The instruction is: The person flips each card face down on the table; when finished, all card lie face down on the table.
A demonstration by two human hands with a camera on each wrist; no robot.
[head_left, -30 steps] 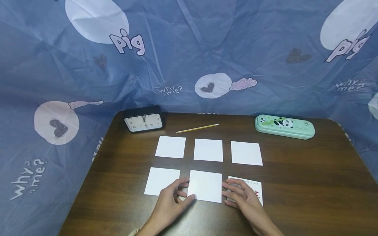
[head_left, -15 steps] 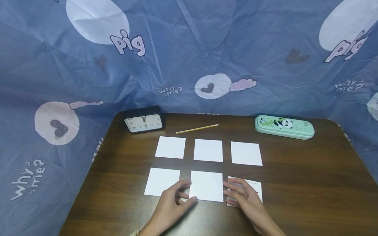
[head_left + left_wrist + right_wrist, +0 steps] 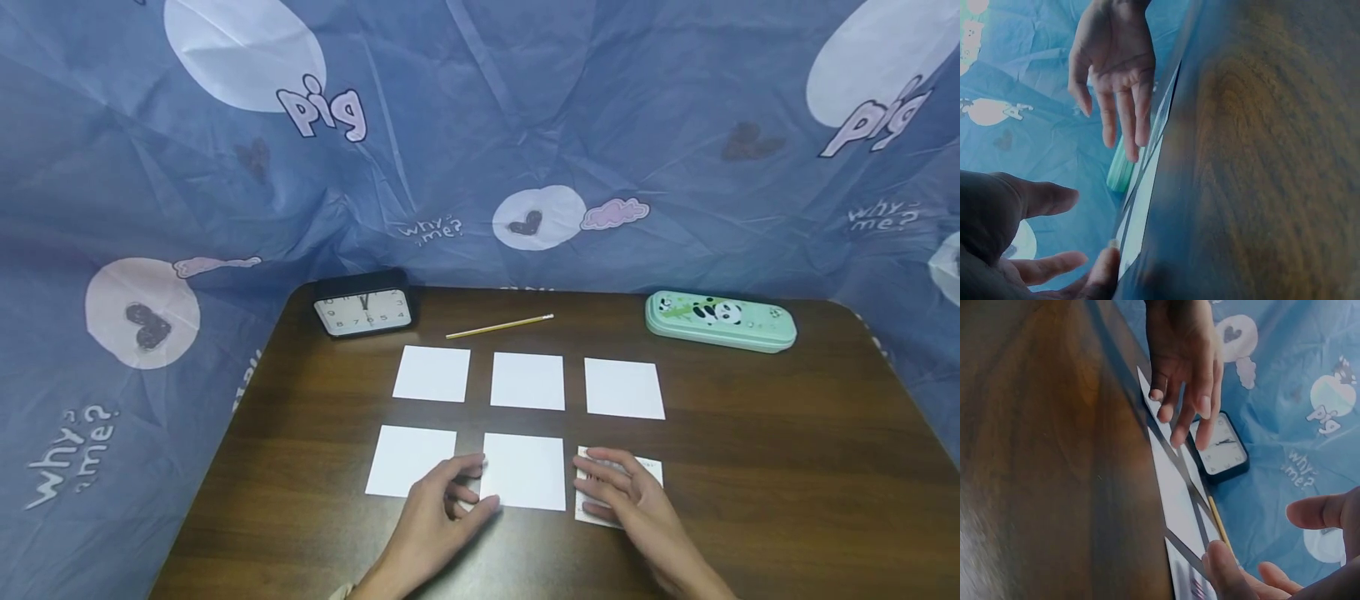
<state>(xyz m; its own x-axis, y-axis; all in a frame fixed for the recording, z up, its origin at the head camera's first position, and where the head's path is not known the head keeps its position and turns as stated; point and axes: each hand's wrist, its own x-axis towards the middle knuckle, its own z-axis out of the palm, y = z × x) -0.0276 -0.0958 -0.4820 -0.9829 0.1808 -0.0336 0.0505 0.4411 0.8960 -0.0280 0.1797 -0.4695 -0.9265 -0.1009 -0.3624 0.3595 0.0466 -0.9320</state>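
Observation:
My left hand (image 3: 435,521) has its fingertips at the left edge of a blank white square card (image 3: 522,472) in the middle of the front row. Its fingers are loosely bent, and the thumb lies by the card's lower left corner. My right hand (image 3: 637,508) hovers over or touches a printed card (image 3: 651,468) at the front right, hiding most of it; contact cannot be told. Its fingers are relaxed and hold nothing. Beside the left hand lies another blank card (image 3: 411,460), partly covered by it. In the right wrist view, the printed card (image 3: 1188,575) shows coloured marks.
Behind these, a row has a left card (image 3: 432,373), a middle card (image 3: 527,382) and a right card (image 3: 624,388), all blank. Farther back are a black clock (image 3: 363,307), a yellow pencil (image 3: 499,326) and a green panda pencil case (image 3: 720,322). Blue printed cloth (image 3: 450,125) hangs behind the table.
The middle front card has shifted slightly right and sits a little straighter. My right hand has moved a little right, farther over the printed card. The left hand has barely moved.

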